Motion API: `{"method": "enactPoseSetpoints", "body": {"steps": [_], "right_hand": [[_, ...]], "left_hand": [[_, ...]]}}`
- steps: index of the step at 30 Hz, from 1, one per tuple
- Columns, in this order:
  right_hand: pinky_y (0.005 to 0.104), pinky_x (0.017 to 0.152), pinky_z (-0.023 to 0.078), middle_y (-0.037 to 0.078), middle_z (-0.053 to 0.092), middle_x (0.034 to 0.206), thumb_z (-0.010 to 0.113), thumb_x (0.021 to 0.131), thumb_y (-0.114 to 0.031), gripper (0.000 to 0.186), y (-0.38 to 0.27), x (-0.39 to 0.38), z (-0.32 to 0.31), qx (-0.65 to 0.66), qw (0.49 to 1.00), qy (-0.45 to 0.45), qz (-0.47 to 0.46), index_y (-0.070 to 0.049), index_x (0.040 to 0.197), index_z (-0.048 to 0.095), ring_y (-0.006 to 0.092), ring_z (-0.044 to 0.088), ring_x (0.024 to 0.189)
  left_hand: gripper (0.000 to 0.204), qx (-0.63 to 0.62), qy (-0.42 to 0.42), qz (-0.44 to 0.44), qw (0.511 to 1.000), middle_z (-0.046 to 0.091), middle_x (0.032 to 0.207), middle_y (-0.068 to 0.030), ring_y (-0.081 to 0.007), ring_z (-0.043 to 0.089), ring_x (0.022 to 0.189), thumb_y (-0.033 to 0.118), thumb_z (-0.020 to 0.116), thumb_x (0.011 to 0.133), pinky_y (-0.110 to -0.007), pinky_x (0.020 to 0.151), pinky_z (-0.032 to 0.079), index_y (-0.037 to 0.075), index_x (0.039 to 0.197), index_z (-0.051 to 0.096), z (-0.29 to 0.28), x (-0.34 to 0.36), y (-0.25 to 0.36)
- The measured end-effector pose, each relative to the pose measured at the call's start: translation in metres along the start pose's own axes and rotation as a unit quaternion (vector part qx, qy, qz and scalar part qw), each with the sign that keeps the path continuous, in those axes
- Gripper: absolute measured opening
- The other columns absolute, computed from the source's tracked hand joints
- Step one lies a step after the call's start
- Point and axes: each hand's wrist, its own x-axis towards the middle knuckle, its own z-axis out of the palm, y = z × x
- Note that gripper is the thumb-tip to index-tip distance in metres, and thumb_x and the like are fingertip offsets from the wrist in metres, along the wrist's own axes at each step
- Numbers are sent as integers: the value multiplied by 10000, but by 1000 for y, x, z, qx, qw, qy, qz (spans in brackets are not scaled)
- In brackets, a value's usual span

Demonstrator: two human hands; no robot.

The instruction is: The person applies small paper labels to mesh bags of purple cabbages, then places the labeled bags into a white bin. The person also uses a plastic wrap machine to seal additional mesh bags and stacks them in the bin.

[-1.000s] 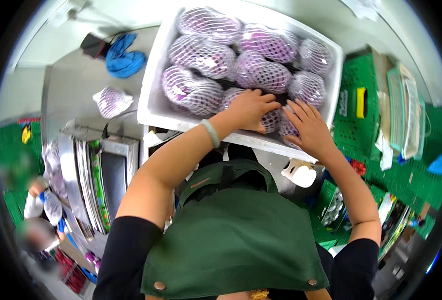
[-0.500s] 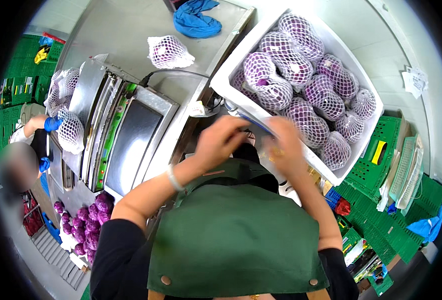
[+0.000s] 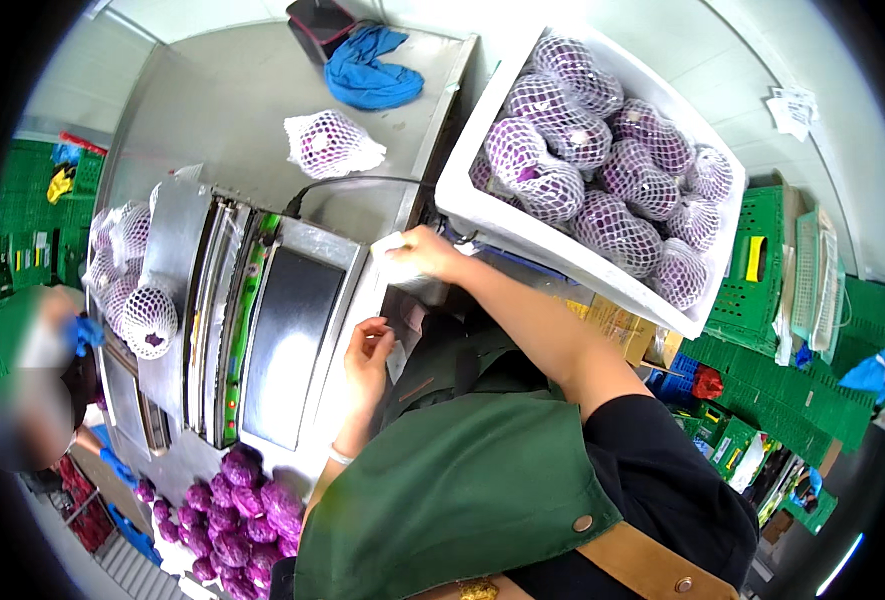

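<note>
My right hand [image 3: 424,254] reaches across to the edge of the steel table, its fingers closed on a crumpled white piece of paper or film [image 3: 392,250]; which of the two I cannot tell. Just nearer to me, my left hand [image 3: 366,358] is loosely curled beside the wrapping machine, fingers and thumb apart with nothing plainly in them. The wrapping machine [image 3: 294,345], with its dark flat plate, stands left of both hands. A red cabbage in a white foam net [image 3: 330,144] sits on the steel table [image 3: 232,90] beyond it.
At the right, a white foam box [image 3: 582,255] holds several netted red cabbages. Bare red cabbages [image 3: 232,520] pile up at the lower left. A blue cloth [image 3: 374,70] lies at the back. A blue-gloved co-worker [image 3: 52,350] stands far left; green crates [image 3: 747,270] stack at right.
My hands have come from in front of the foam box to the table's edge at the left. My right hand has taken hold of the white piece. My view has turned.
</note>
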Motion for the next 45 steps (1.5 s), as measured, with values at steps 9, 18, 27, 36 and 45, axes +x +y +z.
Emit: {"method": "enactPoseSetpoints", "body": {"steps": [9, 18, 27, 36, 45], "right_hand": [[393, 691, 490, 80, 629, 870, 705, 823, -123, 129, -202, -154, -89, -305, 853, 136, -400, -14, 879, 668, 273, 586, 809], [255, 637, 482, 58, 701, 885, 760, 858, -139, 237, -246, -212, -357, -94, 915, 367, -141, 10, 1032, 697, 114, 622, 725], [349, 739, 465, 109, 668, 900, 803, 766, -143, 380, -182, -121, -531, -401, 913, -34, -66, -12, 1094, 664, 189, 594, 808], [440, 791, 530, 112, 689, 998, 734, 823, -254, 294, -155, -100, -521, -647, 738, 122, -149, -77, 1041, 648, 315, 661, 958], [452, 1118, 370, 207, 437, 1458, 758, 849, -273, 644, -135, -148, -453, -444, 858, 112, -234, -41, 1386, 488, 359, 446, 1339]], "left_hand": [[119, -73, -72, 215, 971, 659, 769, 7, -33, 559, 718, 95, 686, 939, -211, 626, 465, -16, 940, 644, 94, 2, 159], [114, -87, 9, 272, 958, 710, 842, -127, -133, 631, 713, 13, 723, 832, -259, 596, 448, -88, 788, 696, 236, -34, 211], [140, -91, 19, 261, 961, 704, 740, -133, -145, 630, 617, -9, 791, 698, -247, 575, 456, -81, 754, 684, 325, -69, 243], [153, -183, 114, 95, 972, 695, 781, -48, -81, 604, 666, -4, 763, 781, -228, 620, 461, -58, 916, 712, 361, -57, 227], [170, -217, 137, 115, 960, 732, 867, -70, -98, 661, 745, 3, 733, 836, -244, 696, 516, -60, 994, 719, 359, -35, 216]]}}
